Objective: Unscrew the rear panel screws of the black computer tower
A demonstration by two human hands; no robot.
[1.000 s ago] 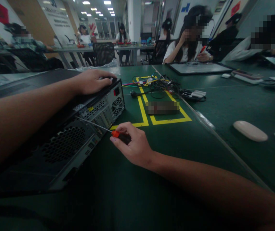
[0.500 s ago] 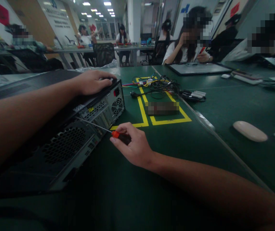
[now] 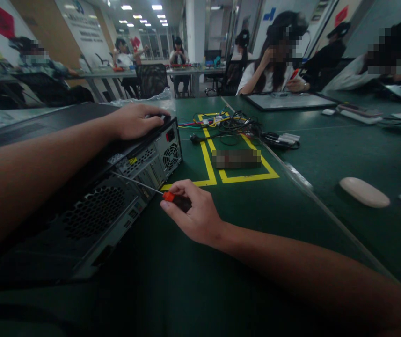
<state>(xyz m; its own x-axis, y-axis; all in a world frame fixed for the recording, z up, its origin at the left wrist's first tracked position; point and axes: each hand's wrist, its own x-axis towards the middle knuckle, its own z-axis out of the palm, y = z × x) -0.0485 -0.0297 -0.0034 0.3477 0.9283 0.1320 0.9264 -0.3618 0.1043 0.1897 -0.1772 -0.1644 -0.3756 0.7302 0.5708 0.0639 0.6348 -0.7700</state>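
Observation:
A black computer case (image 3: 42,124) lies on its side at the left, its metal rear panel with fan grille, slots and ports turned towards the right. My left hand (image 3: 139,120) rests on the top face near the rear edge, fingers stretched out flat. In my right hand (image 3: 196,210) is a screwdriver (image 3: 168,196) with an orange and dark handle, gripped between thumb and fingers. Its long thin shaft points left, and the tip meets the rear panel near the upper edge. Whether a screw sits under the tip is too small to tell.
Yellow tape (image 3: 207,161) marks rectangles on the green table (image 3: 273,215). A tangle of cables (image 3: 238,122) and a blurred dark block (image 3: 237,159) lie there. Further right is a pale computer mouse (image 3: 364,192). Across the table a person (image 3: 280,61) sits behind a flat dark-framed panel (image 3: 291,100).

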